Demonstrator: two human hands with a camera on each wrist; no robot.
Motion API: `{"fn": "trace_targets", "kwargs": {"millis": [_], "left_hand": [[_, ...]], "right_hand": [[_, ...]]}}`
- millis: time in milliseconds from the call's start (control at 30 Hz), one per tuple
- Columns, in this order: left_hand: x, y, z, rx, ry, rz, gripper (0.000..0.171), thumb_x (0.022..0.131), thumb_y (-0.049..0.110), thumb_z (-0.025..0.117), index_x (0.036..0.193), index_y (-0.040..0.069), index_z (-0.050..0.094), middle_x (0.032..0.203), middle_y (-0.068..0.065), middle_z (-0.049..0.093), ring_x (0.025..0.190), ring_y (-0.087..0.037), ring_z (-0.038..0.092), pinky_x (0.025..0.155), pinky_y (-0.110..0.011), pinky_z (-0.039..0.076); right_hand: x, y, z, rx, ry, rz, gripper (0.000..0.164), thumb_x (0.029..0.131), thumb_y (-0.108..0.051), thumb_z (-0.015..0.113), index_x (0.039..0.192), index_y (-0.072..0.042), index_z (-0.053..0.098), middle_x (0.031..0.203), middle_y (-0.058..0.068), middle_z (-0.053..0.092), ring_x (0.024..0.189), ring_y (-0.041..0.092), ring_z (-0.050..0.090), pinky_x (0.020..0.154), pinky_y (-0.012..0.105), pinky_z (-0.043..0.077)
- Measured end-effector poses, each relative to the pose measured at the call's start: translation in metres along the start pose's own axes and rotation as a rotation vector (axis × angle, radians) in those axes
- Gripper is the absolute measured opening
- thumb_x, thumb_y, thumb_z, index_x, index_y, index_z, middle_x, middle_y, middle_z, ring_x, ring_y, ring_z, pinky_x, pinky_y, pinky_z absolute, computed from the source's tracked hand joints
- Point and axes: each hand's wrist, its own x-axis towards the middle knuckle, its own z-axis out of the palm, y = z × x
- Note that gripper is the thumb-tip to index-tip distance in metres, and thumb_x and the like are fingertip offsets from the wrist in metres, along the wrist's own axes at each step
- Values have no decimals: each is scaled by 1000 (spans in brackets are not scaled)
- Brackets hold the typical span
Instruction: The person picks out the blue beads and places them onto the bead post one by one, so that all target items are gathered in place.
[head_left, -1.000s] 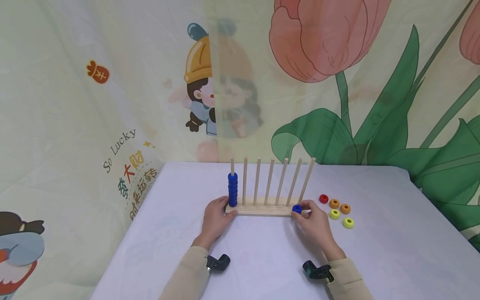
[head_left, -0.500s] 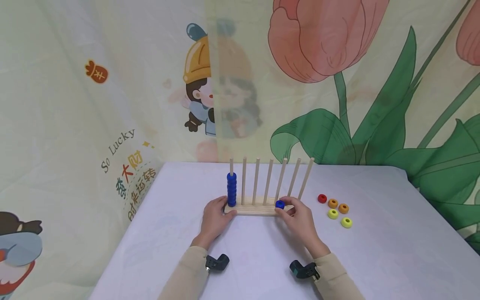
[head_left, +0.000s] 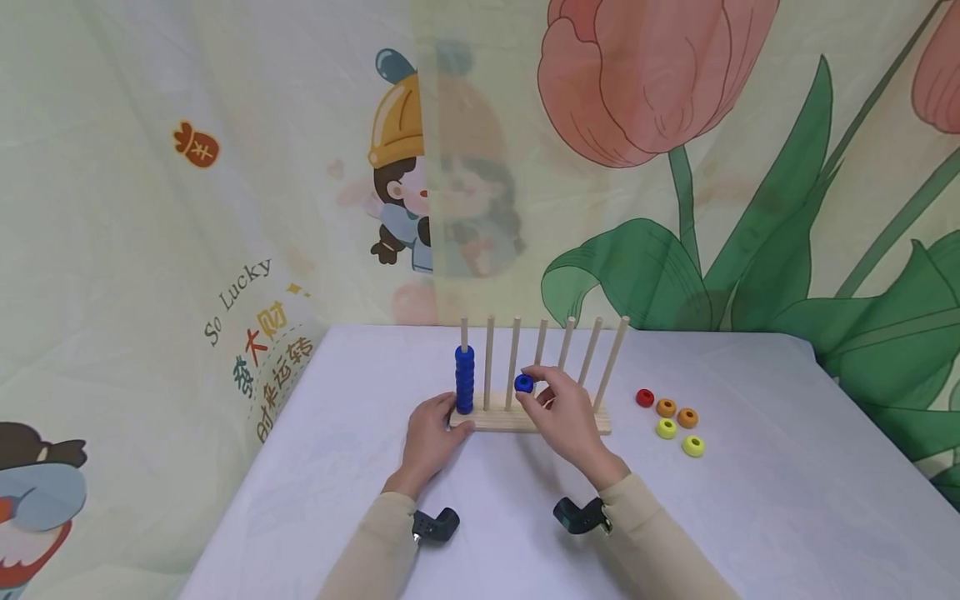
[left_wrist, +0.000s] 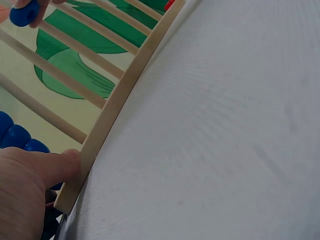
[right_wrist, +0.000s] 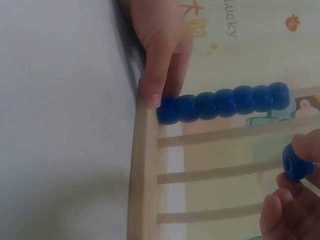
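A wooden base (head_left: 495, 423) with several upright pegs stands on the table. Its leftmost peg carries a stack of blue beads (head_left: 465, 380), and the peg's tip shows above them. My left hand (head_left: 435, 435) grips the left end of the base, thumb on the front edge, as the left wrist view also shows. Between thumb and fingertips my right hand (head_left: 564, 415) pinches a single blue bead (head_left: 523, 383), raised above the base near the third and fourth pegs. In the right wrist view that held bead (right_wrist: 296, 163) is apart from the stack, its hole partly visible.
Right of the base lie a red bead (head_left: 645, 397), two orange beads (head_left: 666, 407) and two yellow beads (head_left: 693, 446). A white cloth (head_left: 750, 517) covers the table. Behind it hangs a printed curtain (head_left: 480, 167).
My right hand has carried the blue bead leftward along the base from its right end and raised it. My left hand keeps its grip on the base's left end.
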Motion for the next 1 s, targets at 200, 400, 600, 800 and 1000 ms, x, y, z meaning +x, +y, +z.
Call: {"fn": "trace_targets", "kwargs": {"millis": [200,400,600,800,1000], "left_hand": [[3,-1,1,3,-13,-27,56,85,26,76,130,-2,59,132,-17,60,127,-36,50,110,-51,35],[2,-3,1,-1,-20,-30,56,85,27,75,131,-1,59,133,-16,59,128,-35,50,110,-51,35],[0,-3,1,6,-27,-35,56,86,27,75,131,-1,59,134,-16,59,128,-35,49,110,-51,35],[0,-4,3,5,-10,-38,56,84,26,77,130,-2,60,132,-16,60,126,-35,51,107,-51,38],[1,-4,3,19,-26,-57,58,84,29,77,132,0,59,134,-14,59,127,-33,50,109,-49,37]], "right_hand": [[19,-16,-2,24,10,-70,32,87,-9,74,117,-4,66,100,7,68,66,10,58,55,22,51],[37,-26,-12,36,22,-131,31,88,-10,73,117,-3,66,102,8,70,63,10,58,56,24,53],[47,-40,-16,39,6,-169,32,89,-13,72,120,-4,66,105,7,70,64,10,59,56,25,52],[56,-55,-15,55,-3,-213,31,90,-15,70,119,-6,66,102,5,70,64,9,60,56,25,53],[68,-69,-11,61,7,-244,32,91,-17,71,120,-6,66,107,6,70,65,9,62,58,24,54]]}}
